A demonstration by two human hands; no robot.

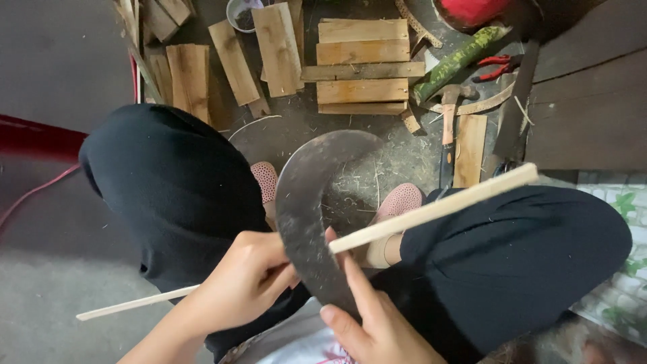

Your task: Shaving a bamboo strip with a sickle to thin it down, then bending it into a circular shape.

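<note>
Bamboo strip [431, 210] crosses curved blade [303, 202] — left hand [239, 286] pinches strip, right hand [377, 323] grips blade — between knees.

Curved blade [303, 202] by the left hand [239, 286] fingers: dark metal, dull, rough w/ scratches & stuck-on fluff. Thin stick [438, 205] running under the right hand [377, 323] fingertips: pale wood, smooth, matt. Planks [362, 66] far past the fingers: bare wood, rough. Trousers [175, 182] beside the fingers: black cloth, soft, matt. Floor [60, 54]: grey, rough.

Planks [362, 67] lie on the floor [54, 61] beyond the knees [168, 168].
</note>
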